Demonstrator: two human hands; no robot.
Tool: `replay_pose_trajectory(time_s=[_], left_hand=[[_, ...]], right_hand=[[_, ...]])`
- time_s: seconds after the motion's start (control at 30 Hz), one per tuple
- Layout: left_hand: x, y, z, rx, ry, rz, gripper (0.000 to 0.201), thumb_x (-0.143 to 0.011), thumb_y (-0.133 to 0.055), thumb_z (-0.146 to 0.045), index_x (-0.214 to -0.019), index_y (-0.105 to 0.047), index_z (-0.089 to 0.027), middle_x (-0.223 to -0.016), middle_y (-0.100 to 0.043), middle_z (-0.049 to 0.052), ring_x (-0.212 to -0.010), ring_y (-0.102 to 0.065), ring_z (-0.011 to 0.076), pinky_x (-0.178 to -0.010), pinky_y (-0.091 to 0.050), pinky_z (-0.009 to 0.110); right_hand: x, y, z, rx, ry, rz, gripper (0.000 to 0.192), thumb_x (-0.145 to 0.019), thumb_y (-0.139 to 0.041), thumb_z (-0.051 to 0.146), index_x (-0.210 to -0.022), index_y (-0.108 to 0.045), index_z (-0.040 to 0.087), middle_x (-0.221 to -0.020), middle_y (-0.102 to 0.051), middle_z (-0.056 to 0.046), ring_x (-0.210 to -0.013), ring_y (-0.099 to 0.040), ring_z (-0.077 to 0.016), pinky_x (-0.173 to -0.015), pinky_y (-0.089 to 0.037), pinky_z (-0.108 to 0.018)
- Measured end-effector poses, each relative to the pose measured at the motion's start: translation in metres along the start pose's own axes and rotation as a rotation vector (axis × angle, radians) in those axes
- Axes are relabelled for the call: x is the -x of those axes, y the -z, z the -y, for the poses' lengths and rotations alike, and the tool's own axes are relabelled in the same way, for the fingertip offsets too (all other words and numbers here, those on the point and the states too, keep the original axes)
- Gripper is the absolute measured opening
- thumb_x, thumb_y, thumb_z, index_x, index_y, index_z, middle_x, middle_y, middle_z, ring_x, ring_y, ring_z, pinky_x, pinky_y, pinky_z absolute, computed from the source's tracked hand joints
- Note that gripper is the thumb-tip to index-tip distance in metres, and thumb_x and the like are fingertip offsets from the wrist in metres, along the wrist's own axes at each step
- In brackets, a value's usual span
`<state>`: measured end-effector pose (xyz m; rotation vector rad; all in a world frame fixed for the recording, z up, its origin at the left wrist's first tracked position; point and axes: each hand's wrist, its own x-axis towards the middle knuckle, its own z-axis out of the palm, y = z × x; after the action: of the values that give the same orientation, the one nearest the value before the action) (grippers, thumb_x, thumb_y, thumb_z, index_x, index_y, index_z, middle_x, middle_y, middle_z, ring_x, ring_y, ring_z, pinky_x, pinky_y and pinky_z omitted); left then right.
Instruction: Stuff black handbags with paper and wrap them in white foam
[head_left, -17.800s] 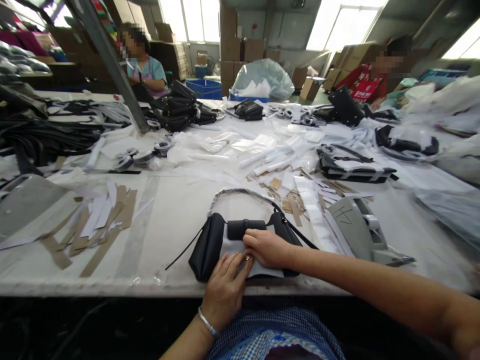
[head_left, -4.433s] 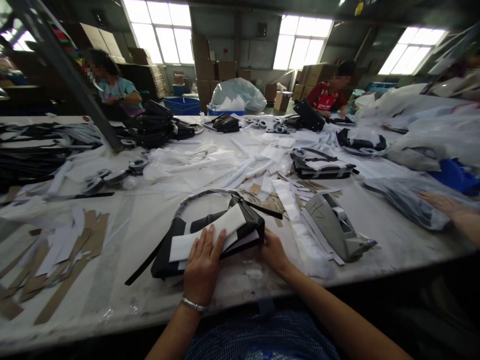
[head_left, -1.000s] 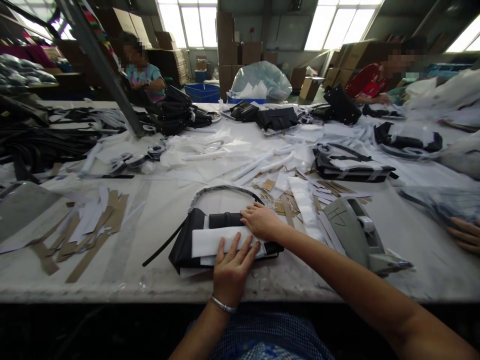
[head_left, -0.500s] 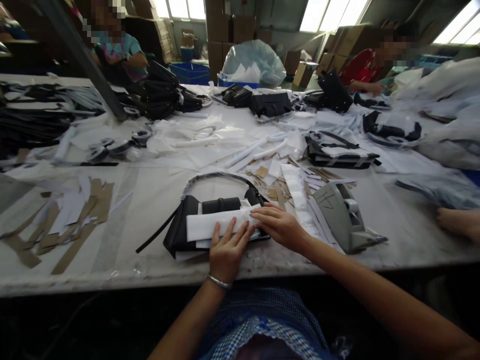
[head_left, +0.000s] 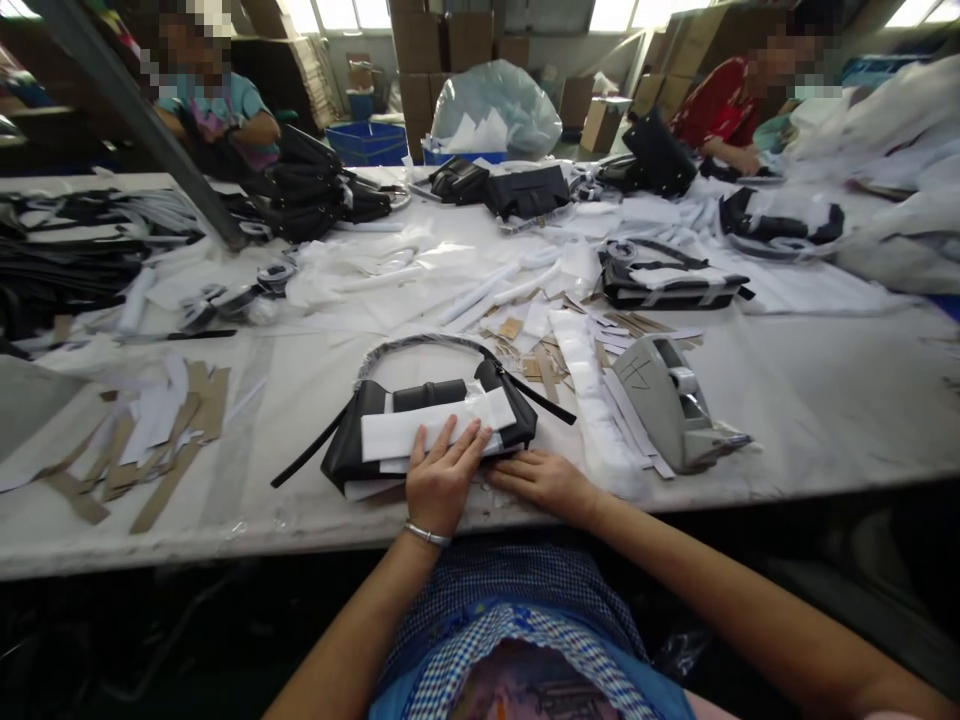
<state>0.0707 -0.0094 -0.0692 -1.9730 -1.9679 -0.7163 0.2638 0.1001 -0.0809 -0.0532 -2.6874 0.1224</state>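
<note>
A small black handbag (head_left: 352, 450) lies flat near the table's front edge, its wrapped handle (head_left: 420, 345) arching away from me. A strip of white foam paper (head_left: 405, 432) is folded across its front. My left hand (head_left: 440, 475), with a silver bangle at the wrist, presses flat on that strip, fingers spread. Beside it, my right hand (head_left: 547, 482) rests on the table at the bag's lower right edge, fingers extended toward the bag; whether it grips anything cannot be told.
A grey tape dispenser (head_left: 671, 400) stands right of the bag. Cardboard and white paper strips (head_left: 161, 425) lie at the left. More black bags (head_left: 664, 285) and white wrapping cover the far table. Two other people (head_left: 217, 110) work at the far side.
My right hand slid from the bag's top right down to its lower right edge at the table front. The left hand stays on the white strip. The view shifted slightly.
</note>
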Motion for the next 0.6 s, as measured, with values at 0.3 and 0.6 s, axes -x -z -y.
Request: replay_pose_trajectory(time_s=[0.3,0.6], left_hand=[[-0.002,0.002,-0.001,-0.03,-0.007,0.003,0.042,-0.099,-0.049,-0.028,-0.14,-0.049,-0.037,-0.137,-0.059,-0.002,-0.135,-0.05,0.0232,-0.121,-0.024,0.053],[-0.001,-0.006,0.0,-0.051,-0.014,-0.026,0.044,-0.099,-0.049,-0.025,-0.141,-0.048,-0.038,-0.136,-0.06,-0.001,-0.136,-0.048,0.0232,-0.121,-0.023,0.054]], right_hand=[[-0.008,-0.003,0.006,-0.012,0.062,-0.2,0.02,-0.097,-0.055,0.015,-0.105,-0.072,0.021,-0.101,-0.077,-0.003,-0.101,-0.07,-0.0199,-0.085,-0.059,-0.035],[0.018,0.0,0.068,-0.211,-0.201,-0.284,0.032,-0.095,-0.049,0.007,-0.116,-0.067,0.022,-0.108,-0.076,-0.004,-0.099,-0.073,-0.0175,-0.089,-0.061,-0.034]])
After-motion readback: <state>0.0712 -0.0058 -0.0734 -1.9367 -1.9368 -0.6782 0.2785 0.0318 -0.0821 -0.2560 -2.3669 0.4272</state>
